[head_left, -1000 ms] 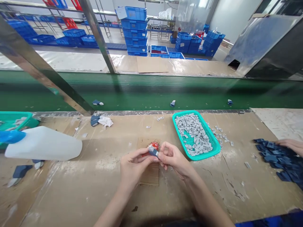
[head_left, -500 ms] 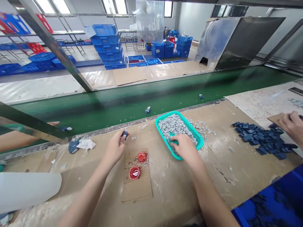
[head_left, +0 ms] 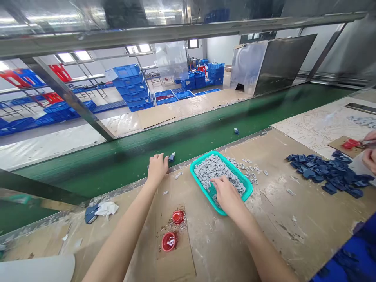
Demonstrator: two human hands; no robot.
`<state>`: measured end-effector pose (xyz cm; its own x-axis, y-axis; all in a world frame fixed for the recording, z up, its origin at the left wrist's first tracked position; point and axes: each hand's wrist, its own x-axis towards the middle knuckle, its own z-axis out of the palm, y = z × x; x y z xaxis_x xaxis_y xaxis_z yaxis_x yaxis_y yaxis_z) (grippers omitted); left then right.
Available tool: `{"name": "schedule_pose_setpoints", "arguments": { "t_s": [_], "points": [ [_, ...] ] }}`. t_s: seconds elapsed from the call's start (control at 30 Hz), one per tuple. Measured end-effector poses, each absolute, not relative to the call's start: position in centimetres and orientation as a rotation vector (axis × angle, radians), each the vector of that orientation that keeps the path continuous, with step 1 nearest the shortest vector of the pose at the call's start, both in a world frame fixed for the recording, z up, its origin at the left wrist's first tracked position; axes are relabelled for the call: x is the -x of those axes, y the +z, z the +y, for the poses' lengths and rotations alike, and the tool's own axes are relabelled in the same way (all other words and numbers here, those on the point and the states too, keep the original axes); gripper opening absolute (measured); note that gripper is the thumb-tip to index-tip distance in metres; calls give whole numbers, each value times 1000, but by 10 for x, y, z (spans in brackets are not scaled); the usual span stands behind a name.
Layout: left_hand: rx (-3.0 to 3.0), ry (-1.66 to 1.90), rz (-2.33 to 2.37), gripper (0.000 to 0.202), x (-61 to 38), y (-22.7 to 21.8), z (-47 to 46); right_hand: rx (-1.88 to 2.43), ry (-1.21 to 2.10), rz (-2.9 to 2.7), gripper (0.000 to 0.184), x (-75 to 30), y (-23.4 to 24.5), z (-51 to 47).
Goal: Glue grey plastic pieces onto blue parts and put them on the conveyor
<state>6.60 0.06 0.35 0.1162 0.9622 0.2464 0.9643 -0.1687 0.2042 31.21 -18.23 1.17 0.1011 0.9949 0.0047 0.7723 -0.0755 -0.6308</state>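
My left hand (head_left: 158,168) reaches over the near edge of the green belt (head_left: 129,150), its fingers curled downward. A dark edge shows at its left side; whatever lies under the fingers is hidden. Just right of it, a dark blue plastic part with a pale tip (head_left: 172,157) rests on the belt. My right hand (head_left: 226,194) is over the turquoise basket (head_left: 249,190), thumb and forefinger pinched at the small grey plastic pieces (head_left: 213,166). The fingertips seem to hold one piece, mostly covered. Two red cups (head_left: 169,241) of shiny liquid stand on a cardboard piece (head_left: 176,266).
Loose grey pieces (head_left: 249,169) lie right of the basket. Beyond them is a heap of dark blue parts (head_left: 326,172), with a co-worker's hand (head_left: 369,159) nearby. A blue part and crumpled tissue (head_left: 107,208) lie left. A metal post (head_left: 73,103) and overhead beam (head_left: 188,29) frame the belt.
My left hand has moved forward from above the table to the belt; the dark blue part it held is now hidden. My right fingers have closed together in the basket. The view has tilted up.
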Motion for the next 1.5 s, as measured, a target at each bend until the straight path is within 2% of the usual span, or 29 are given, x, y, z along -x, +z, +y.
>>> {"name": "schedule_pose_setpoints", "arguments": {
  "t_s": [0.13, 0.23, 0.43, 0.5, 0.63, 0.77, 1.1, 1.5],
  "points": [
    [2411, -516, -2115, 39, -89, 8, 15, 1527, 871, -1361, 19, -312, 19, -185],
    [2435, -618, -2203, 34, -92, 15, 8, 1315, 1080, -1166, 19, -302, 24, -191],
    [2580, -1029, -2226, 35, -65, 41, -76, 1190, 1351, -1160, 21, -257, 18, -208],
    [2605, -1277, -2238, 36, -56, 51, -115, 1199, 1436, -1136, 22, -242, 10, -211],
    [2382, -2044, -2336, 33, -40, 65, -186, 1293, 1442, -1169, 24, -225, -4, -211],
    [1918, -2372, -2489, 36, -28, 61, -234, 1376, 1389, -1228, 25, -222, -7, -210],
    [1218, -2684, -2700, 38, -28, 32, -282, 1359, 1553, -1156, 32, -225, -1, -212],
    [1260, -2807, -2695, 35, -52, 29, -275, 1167, 1724, -1017, 29, -235, 19, -218]
  ]
}}
